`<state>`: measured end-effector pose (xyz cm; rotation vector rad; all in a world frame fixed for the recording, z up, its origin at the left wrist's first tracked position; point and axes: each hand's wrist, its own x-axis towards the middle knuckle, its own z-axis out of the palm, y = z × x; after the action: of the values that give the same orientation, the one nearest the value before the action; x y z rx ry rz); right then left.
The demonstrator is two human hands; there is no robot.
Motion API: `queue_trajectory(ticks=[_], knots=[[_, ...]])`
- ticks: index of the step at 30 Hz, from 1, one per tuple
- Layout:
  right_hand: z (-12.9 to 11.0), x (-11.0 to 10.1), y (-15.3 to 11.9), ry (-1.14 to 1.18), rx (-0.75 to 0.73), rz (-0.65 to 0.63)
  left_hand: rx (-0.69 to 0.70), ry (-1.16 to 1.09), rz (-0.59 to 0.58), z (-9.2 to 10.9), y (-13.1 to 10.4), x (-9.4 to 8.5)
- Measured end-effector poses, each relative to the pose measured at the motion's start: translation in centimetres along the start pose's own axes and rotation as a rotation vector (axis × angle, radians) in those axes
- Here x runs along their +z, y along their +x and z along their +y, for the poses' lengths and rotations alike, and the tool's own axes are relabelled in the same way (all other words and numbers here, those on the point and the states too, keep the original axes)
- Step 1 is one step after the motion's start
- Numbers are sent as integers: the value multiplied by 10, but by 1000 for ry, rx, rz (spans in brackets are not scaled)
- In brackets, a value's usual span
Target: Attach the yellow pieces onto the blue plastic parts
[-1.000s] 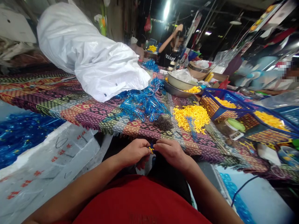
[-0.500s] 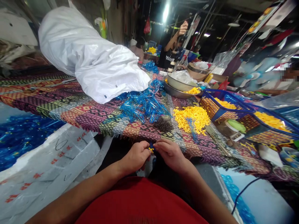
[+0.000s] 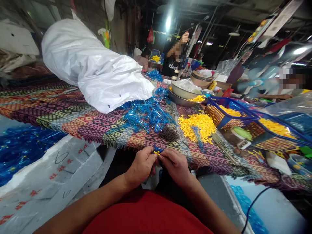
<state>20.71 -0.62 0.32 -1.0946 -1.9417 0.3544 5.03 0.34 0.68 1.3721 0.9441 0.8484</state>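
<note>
My left hand point(image 3: 142, 165) is closed in a pinch on a small blue see-through plastic piece point(image 3: 158, 149), just past the table's fringed edge. A little yellow plastic piece point(image 3: 156, 152) sits against it, and the fingertips of my right hand point(image 3: 175, 164) pinch its right end. The fingers partly hide how the two pieces meet. In front of my hands lie a heap of small dark pieces point(image 3: 168, 134), a pile of yellow plastic pieces point(image 3: 198, 126) and a tangle of blue plastic pieces point(image 3: 148, 113).
A big white sack point(image 3: 97, 65) covers the left of the cloth-covered table point(image 3: 80, 120). Bowls point(image 3: 185, 91) and blue baskets point(image 3: 219, 120) of yellow pieces stand on the right. Below the table are foam boxes point(image 3: 70, 165) with blue pieces. A co-worker point(image 3: 173, 63) sits across, arm raised.
My hands have come closer together, and more of the blue and yellow pieces shows between the fingertips. The view has shifted slightly.
</note>
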Motion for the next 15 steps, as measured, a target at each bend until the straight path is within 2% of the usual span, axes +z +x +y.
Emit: queue_trajectory(ticks=[5, 15], knots=[[1, 2, 0, 0, 89, -43, -9, 13, 14, 0, -1, 2], [4, 5, -4, 34, 77, 21, 5, 55, 27, -5, -2, 4]])
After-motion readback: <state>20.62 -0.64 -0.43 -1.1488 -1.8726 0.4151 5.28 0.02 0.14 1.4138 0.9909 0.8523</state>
